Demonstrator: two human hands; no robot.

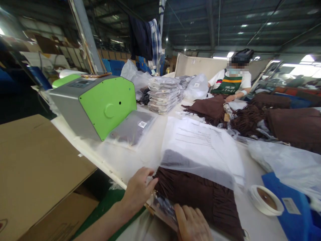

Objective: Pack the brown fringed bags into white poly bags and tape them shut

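Note:
A folded dark brown scarf (200,195) with gathered fringe-like ends lies at the table's near edge. Its far part is under or inside a translucent plastic bag (198,137) with printed lines; which of the two, I cannot tell. My left hand (140,189) is at the scarf's left corner, thumb and fingers bent together on its edge. Over a strip of clear plastic (163,206) along the scarf's near side, my right hand (193,222) curls its fingers, and its lower part is cut off by the frame.
A green and grey machine (107,103) stands at left, a bagged item (132,129) beside it. Stacked bagged goods (164,95) are behind. A tape roll (266,200) lies right, near a blue piece (293,204). Across the table a co-worker (229,82) handles brown scarves (208,108).

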